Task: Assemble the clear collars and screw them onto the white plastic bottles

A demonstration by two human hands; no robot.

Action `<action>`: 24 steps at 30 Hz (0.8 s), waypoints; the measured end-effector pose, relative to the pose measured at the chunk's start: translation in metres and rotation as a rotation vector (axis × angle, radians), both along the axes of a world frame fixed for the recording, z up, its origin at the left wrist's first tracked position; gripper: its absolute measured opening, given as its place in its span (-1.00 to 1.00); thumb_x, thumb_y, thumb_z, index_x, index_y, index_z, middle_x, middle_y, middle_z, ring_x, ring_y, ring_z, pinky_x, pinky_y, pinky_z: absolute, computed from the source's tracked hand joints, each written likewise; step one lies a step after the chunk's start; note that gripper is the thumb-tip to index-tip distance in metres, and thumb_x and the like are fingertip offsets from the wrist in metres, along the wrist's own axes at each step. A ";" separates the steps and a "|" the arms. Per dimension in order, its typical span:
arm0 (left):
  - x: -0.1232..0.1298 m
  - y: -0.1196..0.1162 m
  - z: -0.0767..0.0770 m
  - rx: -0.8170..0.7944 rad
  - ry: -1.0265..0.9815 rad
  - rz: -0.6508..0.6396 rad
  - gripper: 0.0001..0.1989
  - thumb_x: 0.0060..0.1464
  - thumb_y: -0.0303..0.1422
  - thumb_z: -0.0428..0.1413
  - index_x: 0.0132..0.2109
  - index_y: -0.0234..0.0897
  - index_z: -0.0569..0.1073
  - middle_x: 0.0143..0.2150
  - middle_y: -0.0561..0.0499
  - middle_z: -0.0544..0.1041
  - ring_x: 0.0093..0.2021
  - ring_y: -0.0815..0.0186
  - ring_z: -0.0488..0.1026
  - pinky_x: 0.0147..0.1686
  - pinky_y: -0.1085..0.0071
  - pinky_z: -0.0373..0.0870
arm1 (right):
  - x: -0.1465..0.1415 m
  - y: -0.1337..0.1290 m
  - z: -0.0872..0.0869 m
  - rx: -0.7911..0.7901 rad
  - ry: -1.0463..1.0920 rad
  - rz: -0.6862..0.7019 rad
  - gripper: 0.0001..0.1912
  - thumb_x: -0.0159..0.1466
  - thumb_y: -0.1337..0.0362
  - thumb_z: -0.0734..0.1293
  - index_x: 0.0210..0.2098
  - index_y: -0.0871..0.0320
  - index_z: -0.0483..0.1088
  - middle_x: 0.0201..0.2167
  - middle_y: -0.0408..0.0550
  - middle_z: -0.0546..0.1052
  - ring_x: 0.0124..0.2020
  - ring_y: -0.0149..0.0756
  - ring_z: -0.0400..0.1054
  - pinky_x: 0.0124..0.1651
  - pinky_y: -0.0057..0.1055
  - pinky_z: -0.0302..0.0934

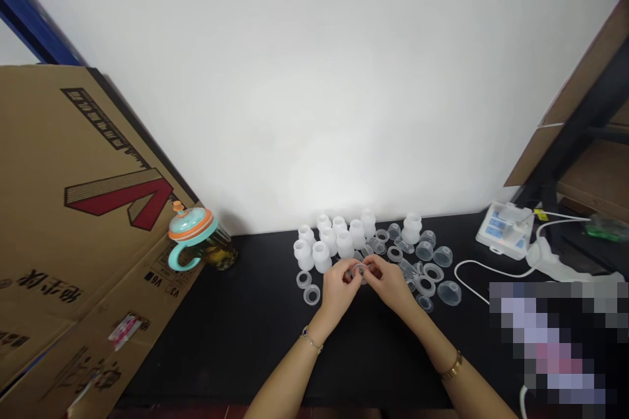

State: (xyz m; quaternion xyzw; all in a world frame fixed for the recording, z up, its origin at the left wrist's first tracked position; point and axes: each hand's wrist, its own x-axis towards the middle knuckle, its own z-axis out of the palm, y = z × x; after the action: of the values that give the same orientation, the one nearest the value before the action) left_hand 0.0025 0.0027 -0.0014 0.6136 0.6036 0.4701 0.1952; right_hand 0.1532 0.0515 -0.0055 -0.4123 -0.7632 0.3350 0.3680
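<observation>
Close together near the middle of the black table, my left hand (pixel 340 287) and my right hand (pixel 388 280) pinch a small clear ring-shaped part (pixel 362 268) between their fingertips. The fingers hide much of it. Behind and to the left of the hands stand several white bottles (pixel 322 256), with one more white bottle (pixel 411 228) farther right. Two translucent rings (pixel 311 294) lie left of my left hand. Clear domed caps (pixel 449 292) and more rings (pixel 425 285) are scattered to the right of my right hand.
A turquoise and orange lidded jug (pixel 193 226) stands at the left beside a large cardboard box (pixel 98 222). At the right are a white case (pixel 505 230), a white cable (pixel 472 262) and a pixelated area. A white wall (pixel 314 91) rises behind the table (pixel 236 340).
</observation>
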 end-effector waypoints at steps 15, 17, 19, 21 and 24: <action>0.001 -0.002 0.000 -0.022 -0.086 -0.007 -0.76 0.25 -0.28 0.07 -0.09 -0.26 0.59 -0.28 0.01 0.61 -0.48 0.40 0.39 -0.42 0.47 0.31 | -0.001 0.002 -0.004 -0.011 0.054 -0.053 -0.80 0.31 0.10 0.27 -0.26 0.08 0.41 -0.54 -0.16 0.52 -0.53 -0.27 0.39 -0.43 -0.41 0.19; 0.001 -0.001 -0.001 -0.038 -0.137 -0.014 -0.74 0.26 -0.22 0.08 -0.06 -0.27 0.55 -0.32 0.02 0.59 -0.50 0.40 0.40 -0.44 0.47 0.31 | 0.000 0.003 -0.006 -0.040 0.093 -0.085 -0.78 0.32 0.08 0.27 -0.25 0.08 0.41 -0.52 -0.14 0.53 -0.51 -0.25 0.40 -0.43 -0.39 0.22; 0.000 0.000 -0.001 -0.058 -0.180 -0.027 -0.73 0.26 -0.18 0.08 -0.06 -0.26 0.50 -0.36 0.03 0.58 -0.51 0.38 0.42 -0.46 0.47 0.32 | 0.001 0.004 -0.007 -0.077 0.139 -0.093 -0.76 0.33 0.05 0.26 -0.21 0.08 0.41 -0.47 -0.11 0.56 -0.48 -0.23 0.44 -0.41 -0.38 0.26; -0.001 0.000 -0.002 -0.073 -0.208 -0.047 -0.74 0.26 -0.18 0.09 -0.05 -0.25 0.47 -0.34 0.03 0.60 -0.49 0.37 0.46 -0.44 0.48 0.34 | 0.001 0.005 -0.008 -0.106 0.175 -0.082 -0.74 0.33 0.05 0.26 -0.14 0.08 0.40 -0.43 -0.10 0.58 -0.45 -0.20 0.47 -0.40 -0.37 0.30; -0.001 0.000 -0.002 -0.069 -0.200 -0.060 -0.74 0.26 -0.19 0.09 -0.02 -0.25 0.46 -0.31 0.03 0.60 -0.47 0.37 0.47 -0.44 0.48 0.35 | 0.001 0.004 -0.007 -0.103 0.161 -0.065 -0.72 0.33 0.05 0.27 -0.10 0.08 0.40 -0.45 -0.11 0.57 -0.46 -0.19 0.48 -0.39 -0.36 0.32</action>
State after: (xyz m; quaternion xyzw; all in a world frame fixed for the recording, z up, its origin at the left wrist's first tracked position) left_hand 0.0016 0.0026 -0.0031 0.5742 0.5783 0.5020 0.2895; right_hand 0.1539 0.0551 -0.0125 -0.4271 -0.6992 0.3935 0.4170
